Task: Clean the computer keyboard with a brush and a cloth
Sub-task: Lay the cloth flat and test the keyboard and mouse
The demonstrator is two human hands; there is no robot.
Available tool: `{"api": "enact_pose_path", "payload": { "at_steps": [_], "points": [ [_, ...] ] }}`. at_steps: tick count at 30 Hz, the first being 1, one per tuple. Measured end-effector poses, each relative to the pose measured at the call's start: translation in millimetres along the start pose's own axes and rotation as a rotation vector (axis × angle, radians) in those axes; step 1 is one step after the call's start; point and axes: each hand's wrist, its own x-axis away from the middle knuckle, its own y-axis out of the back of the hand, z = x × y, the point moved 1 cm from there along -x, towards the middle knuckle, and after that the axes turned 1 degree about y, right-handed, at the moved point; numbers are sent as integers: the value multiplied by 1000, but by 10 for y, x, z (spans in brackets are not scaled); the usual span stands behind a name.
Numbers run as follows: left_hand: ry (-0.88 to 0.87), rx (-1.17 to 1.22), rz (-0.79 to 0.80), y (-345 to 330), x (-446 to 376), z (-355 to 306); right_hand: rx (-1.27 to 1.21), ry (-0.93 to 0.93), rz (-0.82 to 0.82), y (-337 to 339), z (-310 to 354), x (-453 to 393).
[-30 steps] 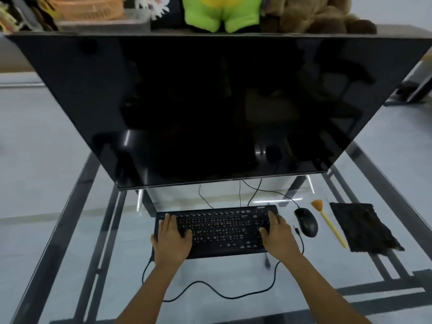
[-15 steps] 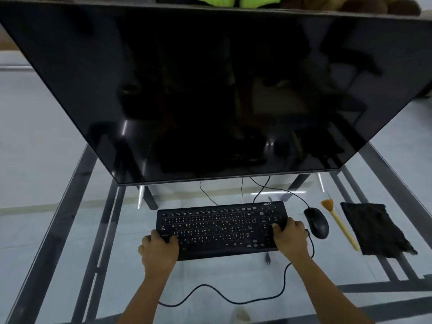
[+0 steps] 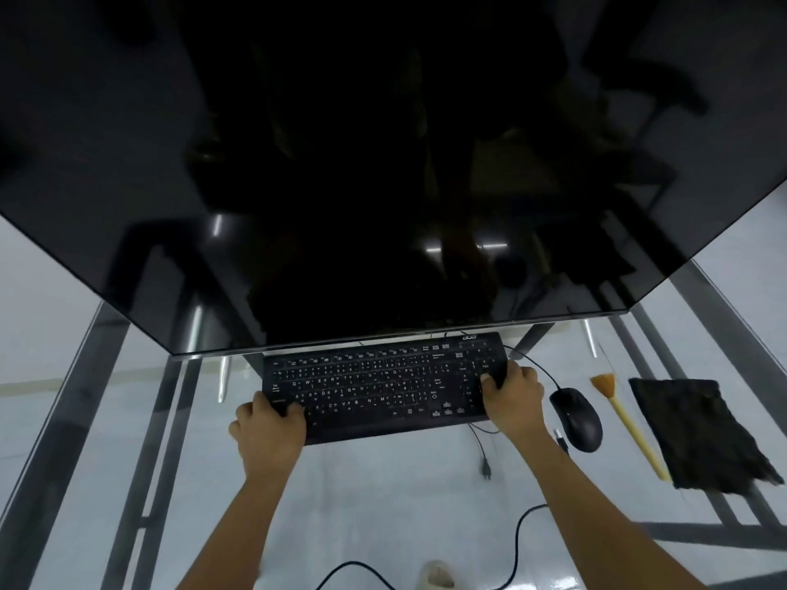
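A black keyboard (image 3: 383,381) with white lettering lies on the glass table, its far edge just under the monitor. My left hand (image 3: 269,423) grips its near-left corner, thumb on the keys. My right hand (image 3: 513,398) grips its right end, thumb curled over the edge. To the right lie a small brush (image 3: 626,423) with a yellow handle and tan bristles and a dark cloth (image 3: 698,432), both untouched.
A large dark monitor (image 3: 383,163) fills the upper view and overhangs the keyboard. A black mouse (image 3: 575,418) sits between the keyboard and the brush. Cables (image 3: 517,542) trail over the glass table (image 3: 383,496), which has a metal frame.
Both hands slid from resting on top of the keys to gripping the keyboard's two ends. The view has dropped and moved closer to the monitor.
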Motion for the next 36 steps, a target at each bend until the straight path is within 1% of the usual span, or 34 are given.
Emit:
{"api": "enact_pose_path", "payload": {
  "at_steps": [7,12,14,17,20,22,23,25,28,36],
  "points": [
    [5,-42,-62,-69,-144,-93,10,53,-21,-70,78,-204],
    [-14,-106,-84,-144,-109,-70,36,99,-22,-20,103,-145],
    [-110,-169,-102,-228,-16,-63,58,169,-53,47,75,-54],
    [-333,-250,-122,-434,263,-112,73,268,-172,219,-82,101],
    [-652,-341,42,-748,651,-295,91,269,-296,409,-431,166],
    [-805,-428,135,-946,828,-409,102,200,-291,477,-644,165],
    [-854,-470,169,-1037,889,-471,115,161,-275,500,-740,150],
    [-908,-539,218,-1158,942,-544,137,139,-232,487,-835,117],
    [-933,-588,230,-1256,950,-577,136,180,-171,423,-865,52],
    [-942,-605,210,-1273,937,-536,120,294,-154,327,-578,-264]
  ]
}}
